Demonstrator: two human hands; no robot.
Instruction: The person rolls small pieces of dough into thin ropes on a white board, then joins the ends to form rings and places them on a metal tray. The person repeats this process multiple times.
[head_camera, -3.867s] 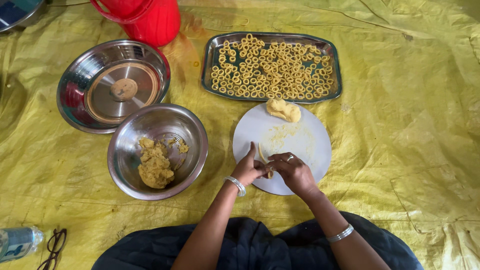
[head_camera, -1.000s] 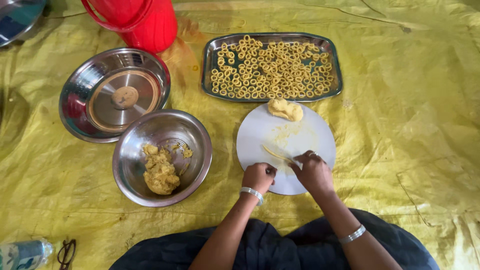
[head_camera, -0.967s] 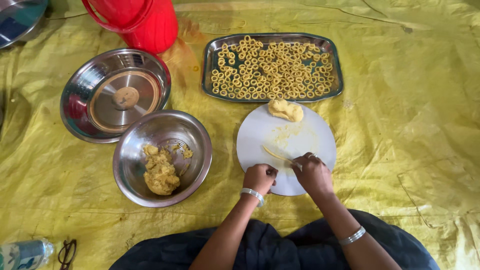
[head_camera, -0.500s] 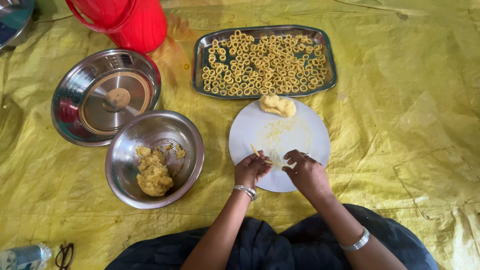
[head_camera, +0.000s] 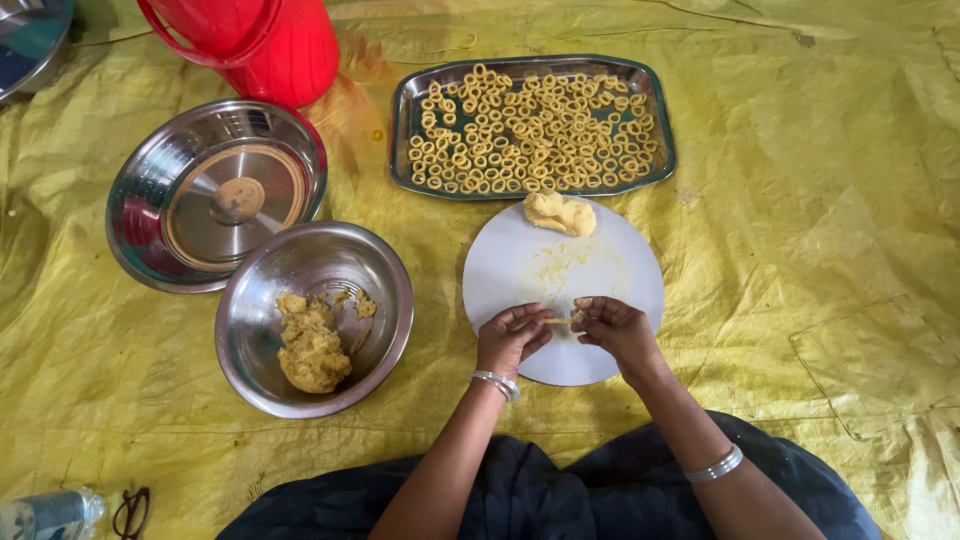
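Since half a second ago the hands have drawn together over the near half of the round white board (head_camera: 620, 270), and the thin dough strip (head_camera: 558, 321) now bridges both sets of fingertips instead of lying loose on it. Left hand (head_camera: 512, 338) pinches narrow on one end, right hand (head_camera: 617, 333) pinches narrow on the other. Strip's long axis runs roughly level, left to right across the board, ends pointing into each hand; not yet curled shut. Progress looks well along: steel tray (head_camera: 650, 150) beyond the board is packed with finished dough rings (head_camera: 530, 128). Left to do: a small dough lump (head_camera: 560, 213) on the board's far edge, plus more dough (head_camera: 310, 345) in the steel bowl (head_camera: 390, 290) left of the board.
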